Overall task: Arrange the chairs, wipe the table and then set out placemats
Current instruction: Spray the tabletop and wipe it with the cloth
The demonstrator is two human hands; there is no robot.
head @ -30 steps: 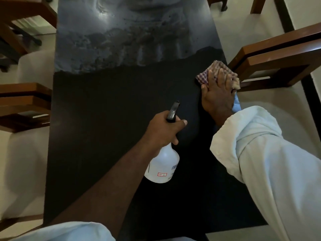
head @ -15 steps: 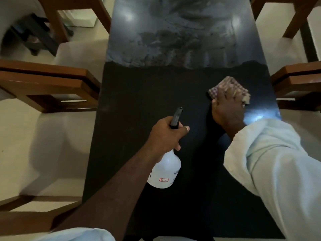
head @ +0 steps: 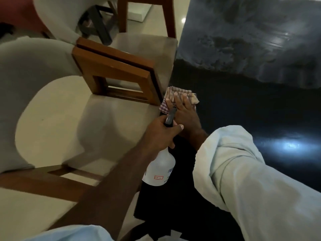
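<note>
Right hand and cloth have swept from the table's right side to its left edge, and the view has swung left. Nearest, a pale sleeve covers the right forearm. Left hand grips the neck of a white spray bottle, fingers curled round it, thumb across, dark nozzle pointing away. Just beyond, the right hand lies flat, fingers straight and spread, pressing the checked cloth onto the black table at its left edge. A wooden chair stands just beside the cloth. Farther on, a grey dusty stretch covers the tabletop.
</note>
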